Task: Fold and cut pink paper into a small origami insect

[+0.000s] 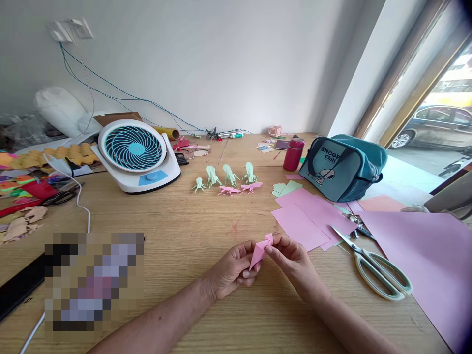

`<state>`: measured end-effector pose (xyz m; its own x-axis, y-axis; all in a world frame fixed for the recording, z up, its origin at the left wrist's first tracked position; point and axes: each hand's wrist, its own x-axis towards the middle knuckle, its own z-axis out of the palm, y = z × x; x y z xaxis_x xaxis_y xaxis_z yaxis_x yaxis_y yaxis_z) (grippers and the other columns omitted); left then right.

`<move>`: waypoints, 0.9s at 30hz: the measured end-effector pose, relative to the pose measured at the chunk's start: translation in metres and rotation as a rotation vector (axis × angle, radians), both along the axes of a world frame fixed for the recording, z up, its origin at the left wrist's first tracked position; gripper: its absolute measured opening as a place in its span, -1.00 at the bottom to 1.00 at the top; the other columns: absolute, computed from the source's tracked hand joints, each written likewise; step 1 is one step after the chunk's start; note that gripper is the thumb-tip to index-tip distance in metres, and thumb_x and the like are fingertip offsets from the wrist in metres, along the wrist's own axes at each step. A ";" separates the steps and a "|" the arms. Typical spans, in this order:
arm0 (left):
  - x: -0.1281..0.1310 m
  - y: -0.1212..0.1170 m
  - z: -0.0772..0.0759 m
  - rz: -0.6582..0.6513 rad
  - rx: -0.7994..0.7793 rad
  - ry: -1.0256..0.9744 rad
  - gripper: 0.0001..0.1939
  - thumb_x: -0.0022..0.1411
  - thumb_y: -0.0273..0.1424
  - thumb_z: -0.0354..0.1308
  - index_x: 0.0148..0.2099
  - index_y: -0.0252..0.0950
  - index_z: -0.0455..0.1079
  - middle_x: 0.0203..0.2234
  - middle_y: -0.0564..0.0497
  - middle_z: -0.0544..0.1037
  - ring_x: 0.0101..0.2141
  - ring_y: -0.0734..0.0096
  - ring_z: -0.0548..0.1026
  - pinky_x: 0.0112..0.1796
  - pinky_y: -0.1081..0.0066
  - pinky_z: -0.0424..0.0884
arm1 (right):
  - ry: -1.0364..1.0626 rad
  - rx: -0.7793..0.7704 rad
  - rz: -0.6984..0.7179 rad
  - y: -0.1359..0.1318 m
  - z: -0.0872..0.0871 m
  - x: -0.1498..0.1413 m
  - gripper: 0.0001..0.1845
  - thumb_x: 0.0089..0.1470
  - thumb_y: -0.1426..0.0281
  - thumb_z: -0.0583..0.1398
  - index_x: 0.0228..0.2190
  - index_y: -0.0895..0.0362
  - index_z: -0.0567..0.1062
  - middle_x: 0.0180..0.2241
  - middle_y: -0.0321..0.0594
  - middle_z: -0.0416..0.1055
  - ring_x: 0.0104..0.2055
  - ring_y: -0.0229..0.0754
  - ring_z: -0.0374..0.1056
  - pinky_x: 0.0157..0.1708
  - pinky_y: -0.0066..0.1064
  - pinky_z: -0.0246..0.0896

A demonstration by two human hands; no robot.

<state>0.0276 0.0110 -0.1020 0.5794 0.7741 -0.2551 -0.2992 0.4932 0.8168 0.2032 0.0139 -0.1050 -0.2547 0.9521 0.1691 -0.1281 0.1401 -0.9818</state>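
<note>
Between my two hands, just above the wooden table, is a small folded piece of pink paper with a pointed lower end. My left hand is closed around its left side and lower tip. The thumb and forefinger of my right hand pinch its upper right part. Beyond my hands stand several pale green folded paper insects. In front of them lie two pink folded paper insects. Pink paper sheets lie just right of and beyond my right hand.
Scissors lie at right beside a large pink sheet. Farther back stand a blue lunch bag and a red flask. A white fan is at back left. A pixelated patch covers something at front left, near a white cable.
</note>
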 end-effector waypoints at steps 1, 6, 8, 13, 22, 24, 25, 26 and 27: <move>0.002 -0.001 -0.001 0.059 0.064 0.056 -0.69 0.15 -0.20 0.31 -0.25 -0.31 0.34 -0.57 0.15 0.31 -0.66 0.72 0.04 -0.64 0.62 -0.10 | 0.004 -0.013 -0.005 0.000 0.001 -0.001 -0.68 0.10 0.10 0.28 -0.38 0.11 0.49 -0.39 -0.24 0.46 -0.30 -0.19 0.36 -0.21 -0.33 0.31; 0.004 0.001 -0.002 0.333 0.313 0.272 -0.57 0.19 0.01 0.18 -0.29 -0.30 0.34 -0.67 0.18 0.25 -0.65 0.63 0.12 -0.63 0.58 -0.03 | -0.009 0.002 -0.061 0.002 -0.001 -0.001 -0.62 0.05 0.04 0.29 -0.43 0.12 0.48 -0.50 -0.29 0.39 -0.44 -0.25 0.27 -0.38 -0.41 0.25; 0.003 0.003 -0.001 0.366 0.342 0.263 -0.54 0.13 0.02 0.23 -0.24 -0.31 0.37 -0.66 0.20 0.25 -0.64 0.63 0.11 -0.62 0.58 -0.03 | -0.049 0.016 -0.049 0.003 -0.004 -0.001 -0.62 0.08 0.05 0.27 -0.42 0.13 0.50 -0.49 -0.28 0.39 -0.43 -0.25 0.26 -0.39 -0.41 0.22; 0.002 0.007 -0.003 0.355 0.346 0.223 -0.54 -0.01 -0.09 0.39 -0.25 -0.33 0.38 -0.51 0.15 0.37 -0.62 0.68 0.12 -0.62 0.57 0.00 | -0.073 0.011 -0.009 0.004 -0.008 0.000 -0.66 0.14 0.10 0.25 -0.33 0.14 0.52 -0.39 -0.23 0.46 -0.35 -0.22 0.33 -0.35 -0.41 0.24; 0.007 0.006 -0.005 0.316 0.407 0.171 -0.64 0.00 -0.21 0.42 -0.32 -0.37 0.43 -0.43 0.05 0.49 -0.38 0.48 0.40 -0.30 0.49 0.33 | -0.062 0.068 -0.036 0.002 -0.013 -0.002 -0.73 0.15 0.15 0.26 -0.27 0.09 0.43 -0.38 -0.28 0.39 -0.39 -0.25 0.30 -0.41 -0.43 0.24; 0.007 0.007 -0.007 0.356 0.421 0.224 -0.63 0.03 -0.17 0.40 -0.33 -0.37 0.42 -0.51 0.09 0.44 -0.48 0.55 0.35 -0.40 0.53 0.29 | -0.058 0.111 -0.049 0.002 -0.014 -0.003 -0.77 0.18 0.18 0.24 -0.26 0.08 0.40 -0.40 -0.31 0.35 -0.41 -0.27 0.27 -0.44 -0.45 0.22; 0.006 0.008 -0.008 0.372 0.422 0.250 -0.62 0.05 -0.15 0.38 -0.33 -0.37 0.41 -0.56 0.13 0.40 -0.54 0.58 0.30 -0.47 0.54 0.24 | -0.058 0.137 -0.053 0.002 -0.014 -0.003 -0.79 0.20 0.20 0.23 -0.26 0.07 0.39 -0.39 -0.30 0.34 -0.41 -0.27 0.27 -0.44 -0.45 0.23; 0.006 0.008 -0.010 0.383 0.418 0.272 -0.61 0.06 -0.13 0.37 -0.33 -0.36 0.39 -0.60 0.16 0.35 -0.59 0.62 0.24 -0.54 0.56 0.18 | -0.069 0.165 -0.053 0.001 -0.013 -0.003 -0.82 0.22 0.23 0.20 -0.27 0.07 0.38 -0.37 -0.29 0.33 -0.41 -0.28 0.28 -0.43 -0.44 0.24; 0.005 0.009 -0.011 0.386 0.412 0.286 -0.60 0.07 -0.10 0.35 -0.33 -0.35 0.38 -0.63 0.19 0.31 -0.64 0.64 0.19 -0.59 0.57 0.12 | -0.096 0.192 -0.048 0.000 -0.011 -0.002 -0.84 0.24 0.25 0.18 -0.28 0.08 0.38 -0.36 -0.28 0.34 -0.41 -0.27 0.29 -0.42 -0.43 0.25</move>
